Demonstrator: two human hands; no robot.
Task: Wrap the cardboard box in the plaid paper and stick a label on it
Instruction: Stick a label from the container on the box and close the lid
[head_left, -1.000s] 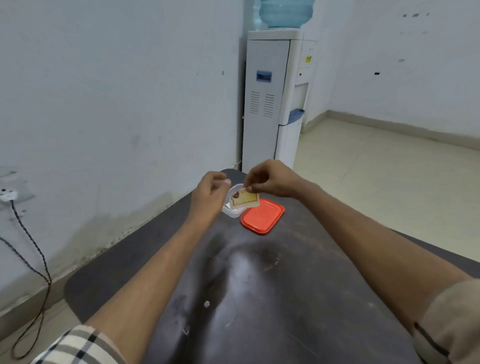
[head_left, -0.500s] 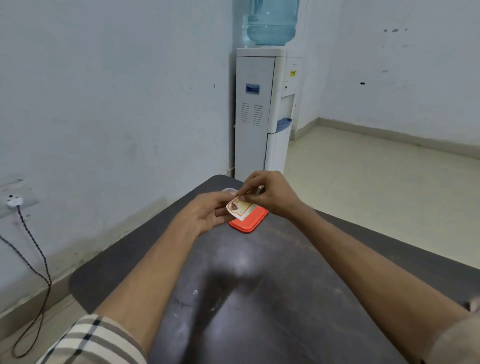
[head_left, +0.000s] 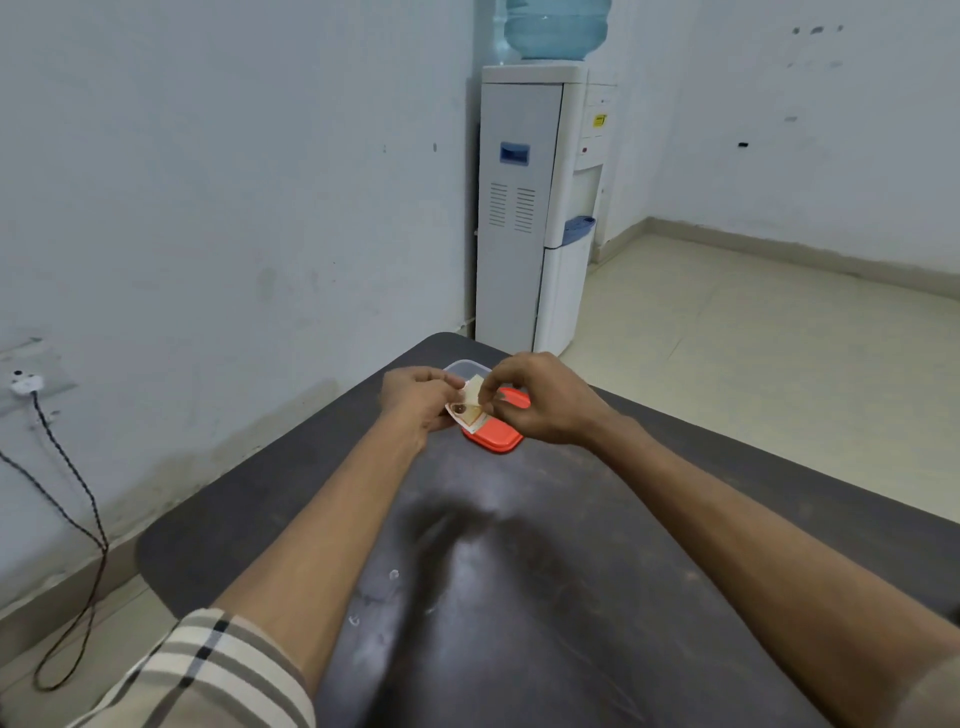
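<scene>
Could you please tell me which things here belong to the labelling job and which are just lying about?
In the job: the label, pinched between the left hand and the right hand.

Lying about: the red lid and clear tub on the table, the water cooler, and the cable by the wall. No box or plaid paper is in view.

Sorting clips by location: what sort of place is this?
Probably a sparse office or utility room: a water dispenser stands in the corner, with bare scuffed walls, a tiled floor and a dark table.

Now the left hand also pinches the label.
</scene>
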